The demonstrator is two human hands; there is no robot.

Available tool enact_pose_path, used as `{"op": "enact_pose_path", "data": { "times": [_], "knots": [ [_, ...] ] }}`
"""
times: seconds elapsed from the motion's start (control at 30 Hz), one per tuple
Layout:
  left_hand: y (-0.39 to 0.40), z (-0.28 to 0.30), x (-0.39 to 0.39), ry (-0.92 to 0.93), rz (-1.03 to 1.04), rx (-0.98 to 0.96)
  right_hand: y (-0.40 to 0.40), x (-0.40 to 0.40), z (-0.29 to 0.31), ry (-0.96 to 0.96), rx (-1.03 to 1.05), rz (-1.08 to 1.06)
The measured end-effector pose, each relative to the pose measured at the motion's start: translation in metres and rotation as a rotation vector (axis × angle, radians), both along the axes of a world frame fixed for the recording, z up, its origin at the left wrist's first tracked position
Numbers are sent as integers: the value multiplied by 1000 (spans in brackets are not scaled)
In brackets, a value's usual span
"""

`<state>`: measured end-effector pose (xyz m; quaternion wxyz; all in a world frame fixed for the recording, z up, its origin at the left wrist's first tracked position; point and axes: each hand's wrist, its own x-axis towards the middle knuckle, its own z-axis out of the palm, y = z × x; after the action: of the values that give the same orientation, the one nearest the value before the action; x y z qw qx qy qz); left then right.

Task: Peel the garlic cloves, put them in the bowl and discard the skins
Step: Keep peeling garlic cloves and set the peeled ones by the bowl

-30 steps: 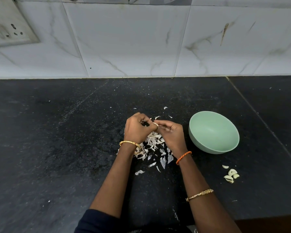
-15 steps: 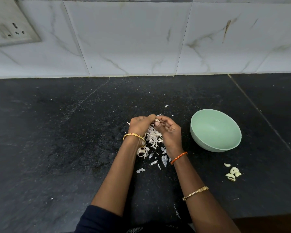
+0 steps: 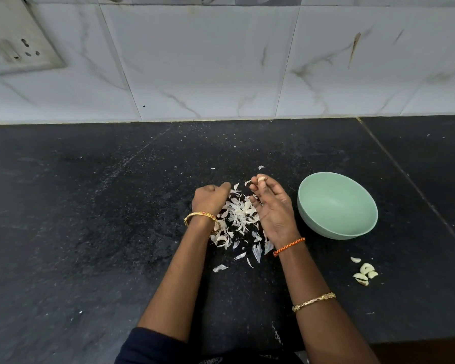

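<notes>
Now, nearest me on the right of the counter (image 3: pixel 90 232) lie a few cloves (image 3: pixel 364 274), a small cluster just this side of the bowl (image 3: pixel 336 204) and well clear of my arms. They look pale and bare, so I judge them peeled, though I cannot tell for sure at this size. Between my wrists sits the heap of skins (image 3: pixel 238 219), loose papery flakes spread on the dark stone, some strays beyond it.

My left hand (image 3: pixel 209 199) is over the left edge of that heap, fingers curled under; whether they pinch a scrap of skin I cannot tell, since the knuckles hide them. My right hand (image 3: pixel 272 206) is raised palm-up beside the heap, thumb and fingertips closed on one clove (image 3: pixel 260 179) held at the top, the other fingers loosely bent.

To do this step well, I think I should check the clove all round for any skin clinging at the root end, rubbing it off with the thumb so it drops on the heap, not near the bowl. Then it is a short carry right: keep the pinch light but sure, as a bare clove is slick, and let go only once over the rim.

Farther right, the bowl stands upright, pale green, and shows nothing inside, so the peeled cloves on the counter will need lifting in too
</notes>
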<state>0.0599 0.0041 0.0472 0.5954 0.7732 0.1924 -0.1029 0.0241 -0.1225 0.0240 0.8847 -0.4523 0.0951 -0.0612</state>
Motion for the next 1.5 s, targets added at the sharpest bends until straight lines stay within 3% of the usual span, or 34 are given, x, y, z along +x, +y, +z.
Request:
{"op": "enact_pose_path", "data": {
  "times": [0.17,0.33,0.67,0.93,1.33,1.5],
  "knots": [
    [-1,-4,-1,-202,-106,73,-4,0,2,3,43,35],
    [-2,1,-2,-290,-138,142,-8,1,3,-2,83,68],
    [1,2,-1,-423,-270,-75,-8,-2,8,56,85,63],
    [1,0,-1,-479,-317,-102,-7,-3,14,156,172,69],
    [2,1,-1,-494,-297,-14,-9,-6,12,155,78,88],
    [11,-1,0,-507,-435,-63,-15,-4,9,165,81,99]
  ]
}}
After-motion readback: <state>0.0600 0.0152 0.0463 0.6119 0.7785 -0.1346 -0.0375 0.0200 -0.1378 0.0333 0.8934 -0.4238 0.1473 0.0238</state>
